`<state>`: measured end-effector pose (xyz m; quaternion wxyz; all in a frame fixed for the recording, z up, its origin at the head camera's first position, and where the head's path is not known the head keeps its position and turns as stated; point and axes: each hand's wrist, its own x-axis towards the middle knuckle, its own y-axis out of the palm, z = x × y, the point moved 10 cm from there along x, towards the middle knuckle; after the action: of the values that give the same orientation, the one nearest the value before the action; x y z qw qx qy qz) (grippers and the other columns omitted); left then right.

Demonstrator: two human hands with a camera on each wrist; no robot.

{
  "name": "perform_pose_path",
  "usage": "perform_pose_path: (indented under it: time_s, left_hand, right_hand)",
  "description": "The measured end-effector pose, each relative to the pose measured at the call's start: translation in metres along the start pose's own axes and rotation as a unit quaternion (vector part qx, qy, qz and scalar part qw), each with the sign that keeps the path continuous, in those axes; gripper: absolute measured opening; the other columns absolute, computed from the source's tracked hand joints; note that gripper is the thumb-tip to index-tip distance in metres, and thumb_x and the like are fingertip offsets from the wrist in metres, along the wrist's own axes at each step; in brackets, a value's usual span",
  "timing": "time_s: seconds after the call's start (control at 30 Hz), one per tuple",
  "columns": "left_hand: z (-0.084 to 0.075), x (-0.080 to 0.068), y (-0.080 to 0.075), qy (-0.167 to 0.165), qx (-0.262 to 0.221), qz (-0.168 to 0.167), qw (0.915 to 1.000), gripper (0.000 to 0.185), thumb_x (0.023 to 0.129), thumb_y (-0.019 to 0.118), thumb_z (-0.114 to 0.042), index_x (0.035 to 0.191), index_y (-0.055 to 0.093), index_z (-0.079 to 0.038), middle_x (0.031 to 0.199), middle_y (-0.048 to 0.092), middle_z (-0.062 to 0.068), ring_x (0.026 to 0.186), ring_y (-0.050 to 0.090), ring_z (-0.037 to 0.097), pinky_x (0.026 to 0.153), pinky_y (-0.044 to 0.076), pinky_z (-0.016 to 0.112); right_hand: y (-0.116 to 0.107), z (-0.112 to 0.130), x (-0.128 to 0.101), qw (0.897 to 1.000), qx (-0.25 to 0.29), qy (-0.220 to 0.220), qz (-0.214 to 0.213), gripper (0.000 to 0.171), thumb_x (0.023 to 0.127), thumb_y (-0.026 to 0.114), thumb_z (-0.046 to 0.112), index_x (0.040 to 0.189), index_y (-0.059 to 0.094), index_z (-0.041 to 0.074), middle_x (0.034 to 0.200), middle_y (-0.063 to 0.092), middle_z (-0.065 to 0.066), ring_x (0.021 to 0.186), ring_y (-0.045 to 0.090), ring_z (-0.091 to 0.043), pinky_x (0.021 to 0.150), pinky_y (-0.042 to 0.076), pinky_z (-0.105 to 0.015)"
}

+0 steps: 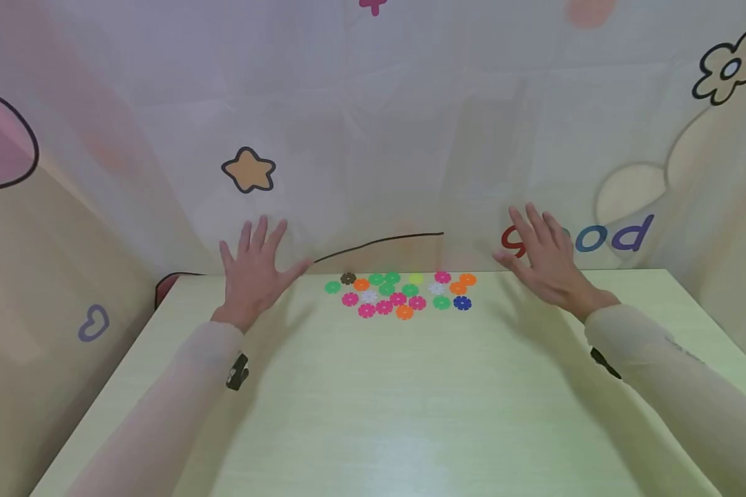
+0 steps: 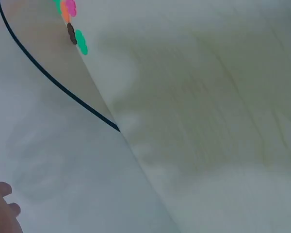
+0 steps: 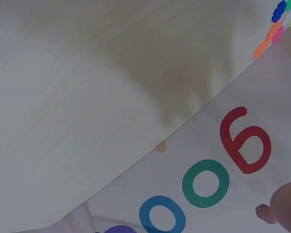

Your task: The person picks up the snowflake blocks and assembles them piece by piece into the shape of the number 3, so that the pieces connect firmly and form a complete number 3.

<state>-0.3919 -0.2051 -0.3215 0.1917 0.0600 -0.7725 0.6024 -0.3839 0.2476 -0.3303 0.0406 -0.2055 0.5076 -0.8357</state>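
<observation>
Several small flower-shaped plastic discs [image 1: 400,294] in green, pink, orange, white, blue and brown lie in a cluster at the far middle of the pale green table [image 1: 410,400]. My left hand [image 1: 255,269] hovers to the left of the cluster with its fingers spread and holds nothing. My right hand [image 1: 543,259] hovers to the right of it, fingers also spread and empty. In the left wrist view only fingertips [image 2: 2,208] show, with a few discs [image 2: 73,29] far off. The right wrist view shows a fingertip [image 3: 281,206] and discs [image 3: 276,29] at the top corner.
A printed cloth backdrop [image 1: 373,138] with a star, flowers and the word "good" [image 1: 584,238] hangs right behind the table's far edge. Cloth walls close in on the left and right sides. Bare tabletop lies between me and the discs.
</observation>
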Motion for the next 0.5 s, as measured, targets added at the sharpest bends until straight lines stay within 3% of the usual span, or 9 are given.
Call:
perform_pose_path:
  time_s: [0.13, 0.27, 0.4, 0.5]
  left_hand:
    - [-0.001, 0.003, -0.011, 0.004, -0.051, -0.039, 0.9979, 0.086, 0.097, 0.065, -0.061, 0.164, 0.04, -0.013, 0.169, 0.033, 0.021, 0.156, 0.024, 0.045, 0.12, 0.009, 0.078]
    - [0.0, 0.007, -0.014, 0.005, -0.123, -0.058, 0.9907, 0.078, 0.099, 0.07, -0.051, 0.16, 0.046, -0.009, 0.166, 0.039, 0.019, 0.154, 0.032, 0.043, 0.123, 0.017, 0.071]
    - [0.006, 0.009, -0.009, -0.013, -0.222, -0.055, 0.9735, 0.073, 0.1, 0.076, -0.039, 0.16, 0.046, -0.01, 0.167, 0.04, 0.015, 0.155, 0.033, 0.036, 0.126, 0.024, 0.058]
    - [0.014, 0.009, -0.001, -0.043, -0.289, -0.048, 0.9551, 0.073, 0.1, 0.077, -0.036, 0.161, 0.046, -0.012, 0.167, 0.042, 0.01, 0.154, 0.036, 0.032, 0.125, 0.029, 0.053]
  right_hand:
    - [-0.002, 0.012, 0.006, 0.999, 0.047, -0.008, 0.001, 0.089, 0.105, 0.053, 0.057, 0.172, 0.011, 0.017, 0.177, 0.0, -0.017, 0.16, -0.004, -0.045, 0.121, -0.002, -0.076]
    - [0.002, 0.022, 0.014, 0.995, 0.099, 0.009, 0.013, 0.089, 0.102, 0.059, 0.056, 0.172, 0.016, 0.022, 0.178, 0.005, -0.011, 0.161, 0.003, -0.041, 0.119, 0.013, -0.079]
    - [0.008, 0.029, 0.02, 0.989, 0.14, 0.035, 0.02, 0.086, 0.101, 0.065, 0.057, 0.171, 0.023, 0.027, 0.177, 0.016, -0.006, 0.161, 0.014, -0.037, 0.118, 0.021, -0.078]
    - [0.015, 0.03, 0.024, 0.984, 0.166, 0.054, 0.025, 0.085, 0.1, 0.067, 0.058, 0.169, 0.029, 0.028, 0.174, 0.024, -0.006, 0.158, 0.023, -0.04, 0.117, 0.027, -0.076]
